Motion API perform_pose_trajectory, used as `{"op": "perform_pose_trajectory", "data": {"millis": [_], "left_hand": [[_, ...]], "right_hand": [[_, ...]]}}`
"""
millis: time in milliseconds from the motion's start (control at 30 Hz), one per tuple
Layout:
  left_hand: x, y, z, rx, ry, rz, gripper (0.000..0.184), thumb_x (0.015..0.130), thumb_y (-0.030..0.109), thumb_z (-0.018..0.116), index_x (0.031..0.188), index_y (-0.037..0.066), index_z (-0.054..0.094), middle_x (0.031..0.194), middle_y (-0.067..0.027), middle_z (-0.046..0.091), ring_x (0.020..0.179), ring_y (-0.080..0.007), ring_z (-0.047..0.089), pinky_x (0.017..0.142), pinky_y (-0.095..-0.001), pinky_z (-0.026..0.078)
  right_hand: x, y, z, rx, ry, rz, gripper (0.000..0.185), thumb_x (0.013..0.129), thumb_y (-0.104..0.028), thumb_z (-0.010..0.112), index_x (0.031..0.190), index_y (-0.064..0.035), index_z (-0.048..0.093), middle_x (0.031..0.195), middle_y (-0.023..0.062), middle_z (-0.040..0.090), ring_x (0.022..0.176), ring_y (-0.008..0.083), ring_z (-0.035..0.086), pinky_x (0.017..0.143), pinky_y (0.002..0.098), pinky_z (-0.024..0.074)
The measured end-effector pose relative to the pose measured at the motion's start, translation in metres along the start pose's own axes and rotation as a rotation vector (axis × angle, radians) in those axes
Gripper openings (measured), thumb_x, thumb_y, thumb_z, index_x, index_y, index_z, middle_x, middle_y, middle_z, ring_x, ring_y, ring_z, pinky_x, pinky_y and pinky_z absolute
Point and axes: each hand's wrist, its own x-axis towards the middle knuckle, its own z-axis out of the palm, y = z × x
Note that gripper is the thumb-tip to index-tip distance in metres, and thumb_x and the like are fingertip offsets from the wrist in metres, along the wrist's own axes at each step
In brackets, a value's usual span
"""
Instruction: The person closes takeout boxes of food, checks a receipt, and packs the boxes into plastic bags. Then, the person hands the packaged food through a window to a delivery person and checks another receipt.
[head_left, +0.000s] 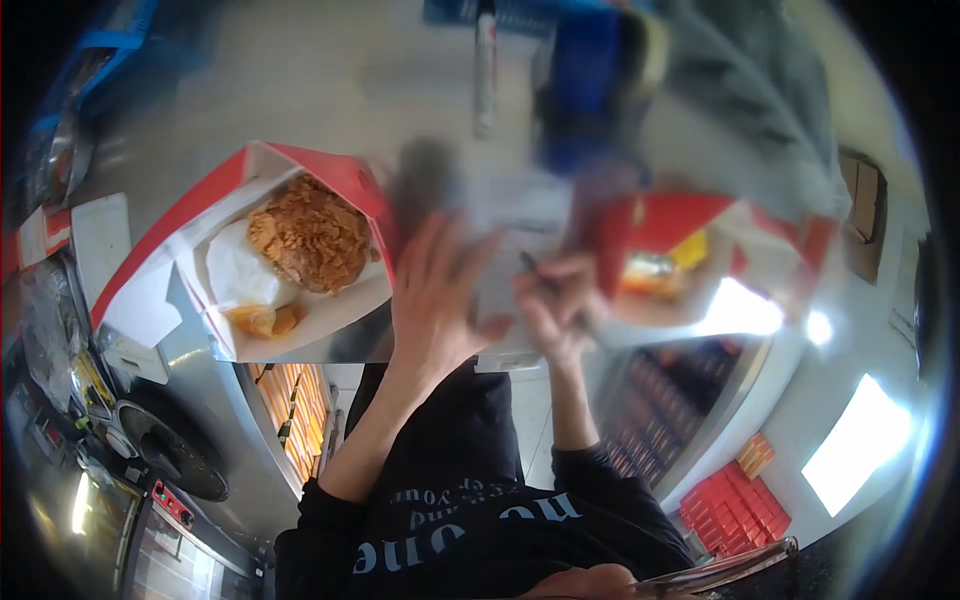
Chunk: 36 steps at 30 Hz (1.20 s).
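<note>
My left hand (435, 290) lies with its fingers spread on the metal counter, against the edge of a white slip of paper (520, 205). In my right hand (562, 305) a slim dark pen (528, 262) is gripped, its tip over the slip. Left of my hands stands an open red-and-white takeaway box (375, 190). It holds a piece of breaded fried chicken (310, 235), a white mound (240, 262) and orange pieces (268, 320). Right of my hands is a second open red box (665, 212); its yellow and orange contents are blurred.
A white marker (485, 80) lies at the back of the counter, beside a blurred dark blue object (590, 90). Grey material (750, 85) covers the upper right. Below are a black round lid or pan (172, 450) and stacked red boxes (735, 510).
</note>
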Motion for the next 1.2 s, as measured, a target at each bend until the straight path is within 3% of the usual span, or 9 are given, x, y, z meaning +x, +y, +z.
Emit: {"op": "perform_pose_trajectory", "data": {"millis": [100,167,600,700,767,867,967,1100,1200], "left_hand": [[0.000,-0.003,0.004,-0.007,-0.008,-0.011,0.082,0.051,0.029,0.076,0.128,0.022,0.048,0.137,-0.0057,0.036,0.127,-0.0317,0.031,0.102,-0.0461,0.027],[0.003,-0.001,0.003,-0.001,-0.024,-0.028,0.082,0.050,0.028,0.077,0.128,0.022,0.049,0.137,-0.0056,0.036,0.127,-0.0317,0.031,0.102,-0.0457,0.027],[0.000,-0.003,0.008,0.044,-0.025,-0.021,0.085,0.048,0.028,0.078,0.127,0.021,0.048,0.138,-0.0050,0.034,0.128,-0.0326,0.029,0.102,-0.0502,0.024],[0.000,-0.004,0.010,0.057,-0.011,-0.009,0.088,0.047,0.029,0.079,0.128,0.022,0.047,0.139,-0.0051,0.033,0.129,-0.0330,0.027,0.102,-0.0537,0.023],[0.000,-0.005,0.008,0.051,-0.035,-0.008,0.088,0.048,0.030,0.078,0.129,0.022,0.046,0.139,-0.0052,0.033,0.130,-0.0330,0.026,0.102,-0.0545,0.022],[0.001,-0.005,0.007,0.053,-0.053,-0.017,0.088,0.049,0.033,0.078,0.130,0.023,0.046,0.139,-0.0052,0.032,0.131,-0.0328,0.025,0.102,-0.0557,0.021],[-0.001,-0.004,0.007,0.057,-0.056,-0.014,0.088,0.049,0.033,0.078,0.130,0.023,0.046,0.139,-0.0052,0.032,0.132,-0.0327,0.024,0.103,-0.0560,0.021],[-0.001,-0.006,0.009,0.080,-0.035,-0.004,0.088,0.050,0.037,0.077,0.130,0.023,0.045,0.140,-0.0053,0.032,0.132,-0.0329,0.024,0.103,-0.0560,0.021],[-0.001,-0.007,0.011,0.079,-0.039,0.007,0.088,0.052,0.044,0.076,0.131,0.023,0.044,0.140,-0.0056,0.031,0.132,-0.0332,0.024,0.103,-0.0559,0.020]], "right_hand": [[-0.010,0.004,-0.002,-0.120,0.138,0.152,0.041,0.065,0.012,0.069,0.051,-0.0065,0.035,0.081,0.0099,0.051,0.065,0.0163,0.058,0.051,0.0251,0.0470],[-0.005,0.000,0.003,-0.453,-0.084,-0.091,0.041,0.059,0.015,0.068,0.051,-0.0086,0.035,0.073,0.0054,0.051,0.063,0.0150,0.058,0.048,0.0258,0.0451],[-0.005,-0.001,0.004,-0.701,0.179,-0.129,0.039,0.059,0.016,0.061,0.049,-0.0082,0.032,0.065,0.0032,0.041,0.048,0.0101,0.046,0.043,0.0235,0.0403],[-0.007,-0.005,0.008,-0.728,-0.093,-0.219,0.039,0.058,0.015,0.061,0.049,-0.0084,0.032,0.065,0.0036,0.042,0.050,0.0104,0.048,0.042,0.0243,0.0412],[-0.011,0.003,0.006,-0.721,0.164,-0.170,0.038,0.056,0.015,0.062,0.049,-0.0089,0.033,0.067,0.0047,0.044,0.052,0.0109,0.049,0.043,0.0243,0.0406],[-0.019,-0.002,-0.002,-0.735,0.151,-0.077,0.032,0.060,0.013,0.060,0.052,-0.0081,0.038,0.069,0.0071,0.049,0.054,0.0140,0.049,0.045,0.0251,0.0387],[-0.018,-0.002,-0.004,-0.646,0.145,-0.035,0.029,0.066,0.009,0.061,0.054,-0.0083,0.041,0.066,0.0072,0.052,0.054,0.0164,0.049,0.047,0.0247,0.0376],[-0.016,0.000,-0.005,-0.379,-0.033,-0.152,0.038,0.054,0.017,0.059,0.049,-0.0080,0.031,0.070,0.0064,0.043,0.052,0.0095,0.049,0.042,0.0231,0.0353],[-0.021,-0.001,0.000,-0.686,0.071,-0.063,0.035,0.053,0.014,0.060,0.047,-0.0087,0.035,0.070,0.0060,0.046,0.051,0.0116,0.050,0.049,0.0267,0.0495]]}}
